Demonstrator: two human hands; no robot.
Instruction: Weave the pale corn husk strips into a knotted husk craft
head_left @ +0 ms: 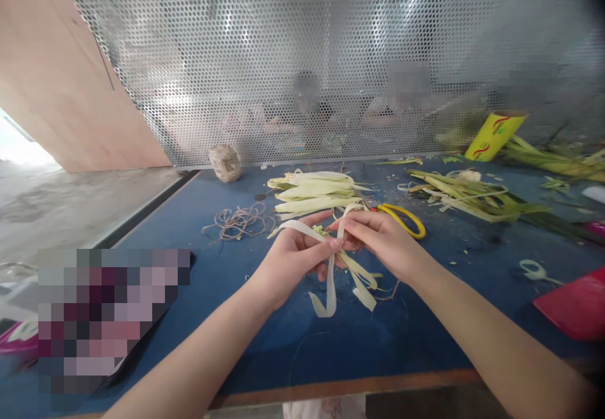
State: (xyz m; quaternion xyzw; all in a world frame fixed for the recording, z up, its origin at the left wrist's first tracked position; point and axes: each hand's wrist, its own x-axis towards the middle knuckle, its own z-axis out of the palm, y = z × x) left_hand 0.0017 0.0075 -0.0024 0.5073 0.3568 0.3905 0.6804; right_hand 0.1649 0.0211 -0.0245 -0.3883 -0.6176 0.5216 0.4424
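Note:
My left hand [302, 250] is closed, its thumb pressing a pale, ribbon-like husk strip [330, 290] that loops over the fingers and hangs below. Close against it, my right hand [378, 235] pinches an upper loop of pale strip between thumb and fingers. A small bunch of yellowish husk strips [357, 268] trails down from between the hands; where it is gripped is partly hidden by the fingers. Just beyond lie several pale green husks [321, 193] in a pile. Yellow-handled scissors [406, 218] rest behind my right hand, their blades mostly covered.
A tangle of brown twine [239, 220] and a twine roll [225, 163] are at left. Greener husks [467, 195], a yellow tube [495, 135] and a red object [574, 304] lie right. A perforated metal screen [283, 41] closes the far edge; people sit behind it.

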